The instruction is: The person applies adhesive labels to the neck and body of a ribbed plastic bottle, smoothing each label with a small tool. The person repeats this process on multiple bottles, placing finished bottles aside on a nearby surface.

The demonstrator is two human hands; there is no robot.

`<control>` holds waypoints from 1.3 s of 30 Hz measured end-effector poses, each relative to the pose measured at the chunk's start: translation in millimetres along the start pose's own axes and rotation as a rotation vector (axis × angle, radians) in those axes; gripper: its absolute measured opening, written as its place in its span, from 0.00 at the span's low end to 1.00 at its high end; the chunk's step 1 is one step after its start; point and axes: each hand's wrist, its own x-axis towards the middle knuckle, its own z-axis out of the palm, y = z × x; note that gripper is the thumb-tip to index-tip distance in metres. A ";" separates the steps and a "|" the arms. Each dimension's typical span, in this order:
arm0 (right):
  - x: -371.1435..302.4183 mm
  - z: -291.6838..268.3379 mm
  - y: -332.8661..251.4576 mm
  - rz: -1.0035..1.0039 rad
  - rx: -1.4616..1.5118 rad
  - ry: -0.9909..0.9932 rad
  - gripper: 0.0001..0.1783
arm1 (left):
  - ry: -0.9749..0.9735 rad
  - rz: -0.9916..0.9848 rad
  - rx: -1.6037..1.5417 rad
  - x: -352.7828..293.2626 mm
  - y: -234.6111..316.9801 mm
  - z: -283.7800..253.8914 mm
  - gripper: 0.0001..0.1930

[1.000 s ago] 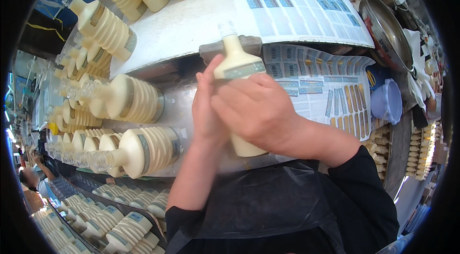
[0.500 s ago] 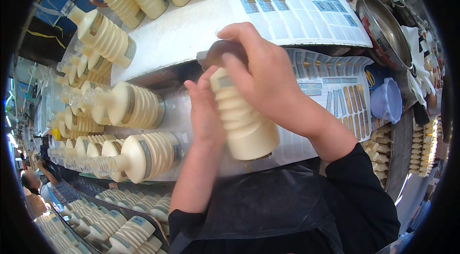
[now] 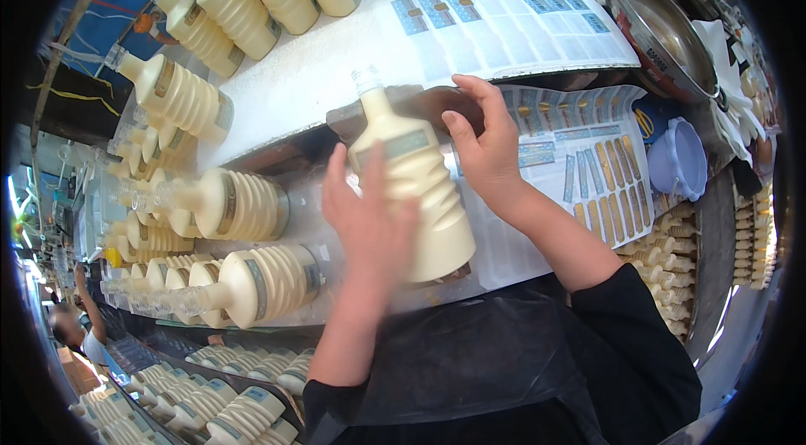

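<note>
A cream bottle (image 3: 430, 218) with a ribbed body and a clear threaded neck is in front of me, its top leaning a little left. A grey-green label band crosses its shoulder. My left hand (image 3: 369, 222) overlaps the bottle's left side, fingers apart and smeared by motion; whether it touches the bottle I cannot tell. On the other side my right hand (image 3: 491, 147) is open, thumb and fingers spread beside the shoulder. Behind the bottle and next to the right fingers is a dark brown rounded thing (image 3: 457, 105), partly hidden.
Similar bottles (image 3: 248, 206) lie in rows at left, and several stand on the raised white board (image 3: 311, 67). Label sheets (image 3: 617, 180) spread at right, near a lavender bucket (image 3: 678, 159) and a metal pan (image 3: 663, 25). Trays of bottles (image 3: 252, 411) lie lower left; another person is far left.
My right hand has come off the bottle's shoulder and moved right, uncovering neck and label band. My left hand has shifted onto the bottle's near left side. The view has shifted slightly.
</note>
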 end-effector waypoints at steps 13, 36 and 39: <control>-13.9 -12.4 -41.5 -0.370 -0.192 -0.101 0.13 | -0.032 -0.211 -0.296 -11.9 3.8 6.7 0.47; 108.1 -96.1 -14.2 0.292 -0.565 -0.163 0.14 | 0.008 -0.390 -0.548 -26.9 3.4 14.5 0.51; 138.6 -124.3 25.3 0.115 -0.947 -0.108 0.16 | 0.005 -0.372 -0.584 -27.7 1.0 17.6 0.51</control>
